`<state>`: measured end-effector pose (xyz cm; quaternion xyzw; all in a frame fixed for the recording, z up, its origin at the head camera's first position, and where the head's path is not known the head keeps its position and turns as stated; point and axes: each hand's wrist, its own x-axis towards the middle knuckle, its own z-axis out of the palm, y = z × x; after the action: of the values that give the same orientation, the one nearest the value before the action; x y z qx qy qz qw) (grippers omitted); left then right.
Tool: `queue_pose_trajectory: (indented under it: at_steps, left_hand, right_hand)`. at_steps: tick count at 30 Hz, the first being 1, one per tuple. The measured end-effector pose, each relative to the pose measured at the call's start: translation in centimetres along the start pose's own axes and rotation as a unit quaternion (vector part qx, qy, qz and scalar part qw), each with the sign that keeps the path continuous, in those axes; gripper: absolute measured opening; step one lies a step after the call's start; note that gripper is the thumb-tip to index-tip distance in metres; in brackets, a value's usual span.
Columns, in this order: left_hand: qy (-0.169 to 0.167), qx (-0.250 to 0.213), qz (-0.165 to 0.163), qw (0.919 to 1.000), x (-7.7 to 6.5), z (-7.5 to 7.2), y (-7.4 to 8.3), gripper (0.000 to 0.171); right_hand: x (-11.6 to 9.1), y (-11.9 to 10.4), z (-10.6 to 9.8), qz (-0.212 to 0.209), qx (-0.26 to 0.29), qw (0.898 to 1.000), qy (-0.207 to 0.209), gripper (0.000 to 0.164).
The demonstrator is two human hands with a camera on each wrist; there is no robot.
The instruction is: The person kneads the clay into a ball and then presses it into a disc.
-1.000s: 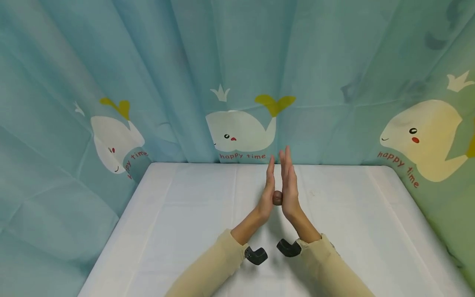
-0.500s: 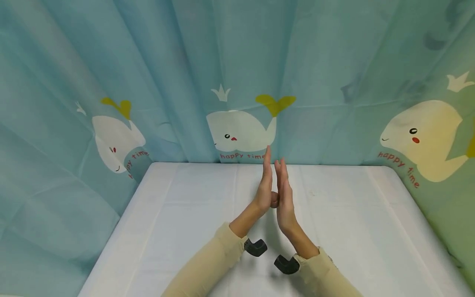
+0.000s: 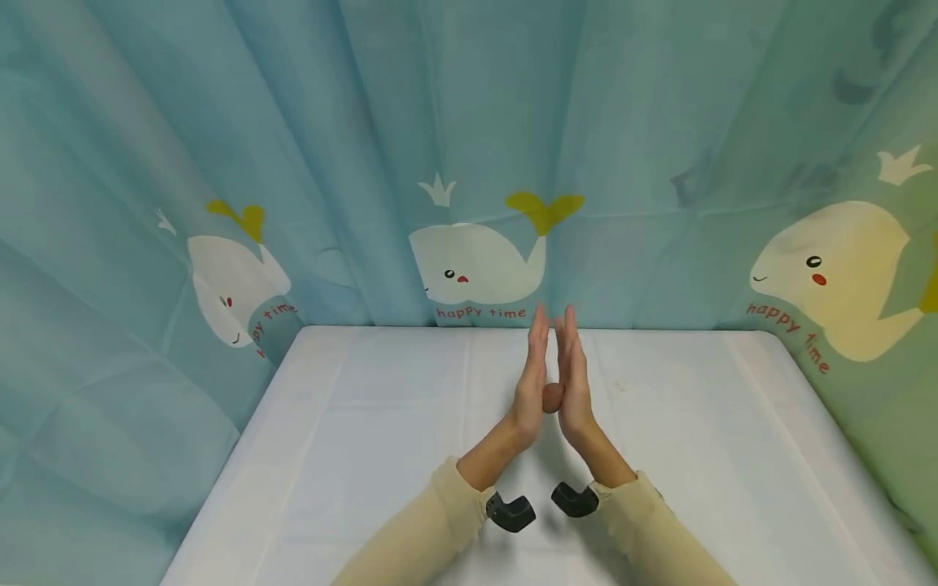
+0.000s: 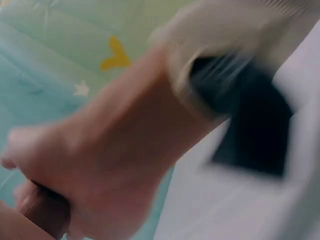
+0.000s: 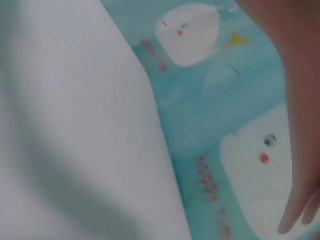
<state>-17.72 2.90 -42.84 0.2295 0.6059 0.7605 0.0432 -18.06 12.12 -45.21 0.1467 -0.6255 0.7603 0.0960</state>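
Fingers point(image 3: 537, 346) straight; ball point(image 3: 553, 398) roundish, axis unclear

Tabletop point(image 3: 381, 456): white and broad, running out of the bottom of the head view.
Far edge: nearly straight, ending in rounded corners on both sides.
Side edges: slanting outward toward the near side.
Fold lines point(image 3: 466, 366): thin and faint, some front to back, others crosswise, like creases in a covering.
Small mark point(image 3: 619, 385): faint, right of the middle, toward the far edge; whether stain or print cannot be told.
Shadows point(image 3: 551, 456): soft grey, over the middle and near part.
Right wrist view: white surface across the left half, a blurred grey-green band point(image 5: 55, 187) curving over it, its nature unclear.
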Motion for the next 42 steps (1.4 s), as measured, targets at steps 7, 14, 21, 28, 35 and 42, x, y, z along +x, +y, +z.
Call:
queue_pose_trajectory:
  at_steps: [7, 14, 21, 28, 35, 42]
  left_hand:
    - [0.050, 0.047, 0.014, 0.9976, 1.2, -1.4, -1.7, 0.060]
    - [0.020, 0.034, -0.008, 0.9992, -0.6, -0.1, -1.9, 0.062]
    - [0.009, 0.020, 0.050, 0.9985, -0.1, -0.4, 0.3, 0.066]
    - [0.033, 0.047, 0.061, 0.9965, 1.6, -1.9, 0.0, 0.061]
    - [-0.009, 0.053, 0.073, 0.9959, 0.3, -0.1, 1.4, 0.066]
    - [0.008, 0.071, 0.095, 0.9930, 0.8, -0.3, 2.1, 0.065]
  right_hand:
    - [-2.0, -1.7, 2.2, -0.002, -0.027, 0.999, -0.036, 0.057]
    - [0.5, -1.4, 0.3, -0.005, -0.032, 0.999, -0.010, 0.056]
    - [-0.6, -0.1, 0.6, 0.018, 0.010, 1.000, -0.022, 0.057]
    - [-1.1, -2.8, 2.8, -0.039, -0.016, 0.997, -0.066, 0.057]
    - [1.6, -3.0, 0.9, -0.045, 0.012, 0.998, -0.029, 0.059]
    - [-0.7, -1.6, 1.8, -0.018, 0.042, 0.998, -0.032, 0.058]
